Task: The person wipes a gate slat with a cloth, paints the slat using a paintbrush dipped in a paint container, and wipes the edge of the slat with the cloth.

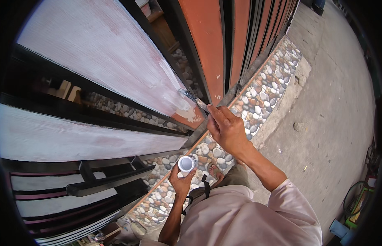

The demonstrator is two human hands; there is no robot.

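My right hand (227, 128) grips a paintbrush (199, 101) by its handle. The dark, paint-smeared bristles touch the lower right edge of a wide panel (114, 58) in the gate. White paint coats most of this panel in streaks, while reddish-orange shows through near its bottom corner. Lower down, my left hand (181, 182) holds a small white cup (186, 164) around its side, mouth up. Pale paint appears inside the cup, though its depth is hard to judge.
Orange panels (206, 43) and black bars continue to the upper right. A black handle bar (111, 181) juts out at lower left. Pebble-patterned paving (265, 92) runs along the gate's foot, beside a concrete road (326, 107). A blue object (340, 228) lies at lower right.
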